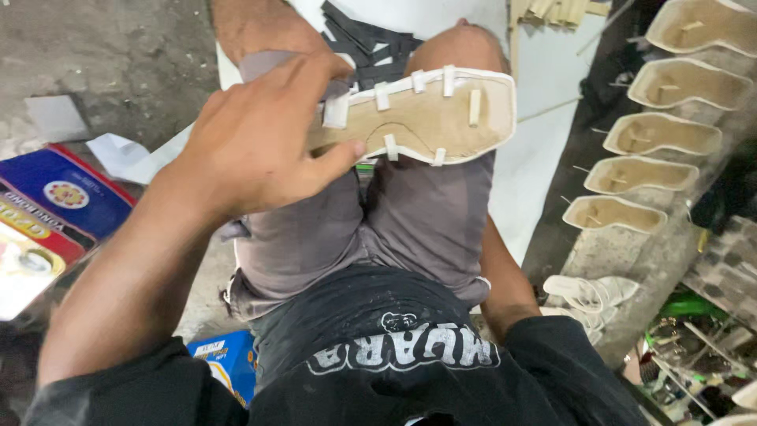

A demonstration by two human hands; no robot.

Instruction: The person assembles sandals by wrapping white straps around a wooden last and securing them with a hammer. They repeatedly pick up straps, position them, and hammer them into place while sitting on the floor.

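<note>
My left hand [264,138] grips the near end of a tan shoe sole [430,118] that lies upside down across my knees. White strap ends are folded over the sole's rim and stuck to its underside. My right hand is out of sight; only its forearm [505,284] shows, reaching down beside my right thigh toward a white strappy sandal upper [587,296] on the floor. I sit in grey shorts and a black shirt.
A row of several upturned tan soles [658,134] leans along a ledge at right. Black strips [371,39] lie on a white sheet past my knees. A blue and red box [55,205] sits at left, a small blue carton [225,363] beside my hip.
</note>
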